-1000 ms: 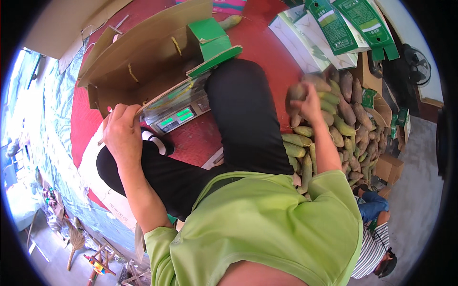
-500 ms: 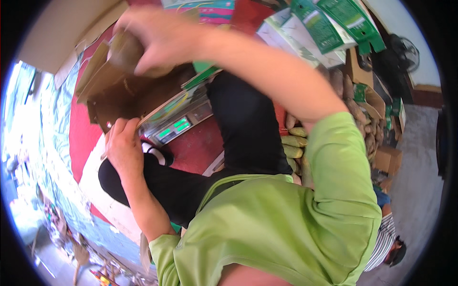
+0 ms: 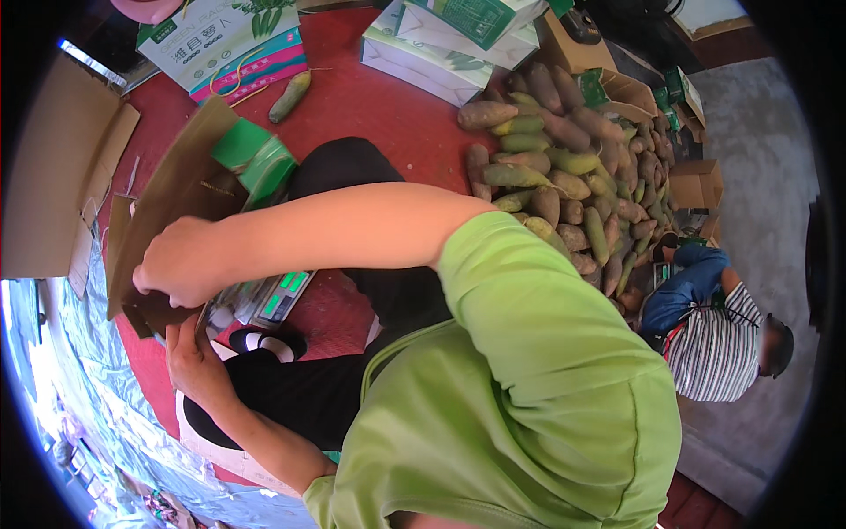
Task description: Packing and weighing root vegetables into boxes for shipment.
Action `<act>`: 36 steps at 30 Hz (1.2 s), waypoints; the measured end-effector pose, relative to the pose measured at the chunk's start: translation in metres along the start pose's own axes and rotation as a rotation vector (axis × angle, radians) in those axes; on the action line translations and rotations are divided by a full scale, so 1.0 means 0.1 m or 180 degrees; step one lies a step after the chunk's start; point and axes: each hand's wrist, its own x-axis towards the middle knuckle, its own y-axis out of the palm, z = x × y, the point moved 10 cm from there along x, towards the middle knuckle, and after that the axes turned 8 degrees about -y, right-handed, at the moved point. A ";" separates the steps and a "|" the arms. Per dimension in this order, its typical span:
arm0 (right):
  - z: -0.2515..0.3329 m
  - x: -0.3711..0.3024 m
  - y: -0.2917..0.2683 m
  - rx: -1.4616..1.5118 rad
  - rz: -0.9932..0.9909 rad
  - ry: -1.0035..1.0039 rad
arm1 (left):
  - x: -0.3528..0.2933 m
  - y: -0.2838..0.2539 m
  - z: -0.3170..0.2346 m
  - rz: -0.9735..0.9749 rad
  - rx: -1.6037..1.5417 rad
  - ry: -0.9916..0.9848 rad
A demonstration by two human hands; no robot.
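A brown cardboard box point(image 3: 172, 189) with a green inner flap point(image 3: 256, 159) sits on a weighing scale point(image 3: 273, 298) with a green display, in front of my crossed legs. My right hand point(image 3: 181, 260) reaches across my body and grips the box's near flap. Just below it, my left hand point(image 3: 196, 357) holds the box's lower edge from underneath, fingers pointing up. What lies inside the box is hidden by the flaps and my hands.
A big pile of green-brown root vegetables point(image 3: 564, 189) lies on the red floor point(image 3: 370, 115) to my right. One loose vegetable point(image 3: 291, 95) lies beyond the box. Printed cartons point(image 3: 225, 35) point(image 3: 441, 48) stand further off. Another person point(image 3: 714, 339) crouches at the right.
My right hand left the vegetable pile, swung across my body and now grips the box flap. My left hand stayed at the box's lower edge.
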 end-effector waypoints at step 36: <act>-1.57 -7.08 0.52 -0.1696 0.1669 0.5269 | 0.02 -0.05 -0.03 -0.0308 -0.0145 0.0138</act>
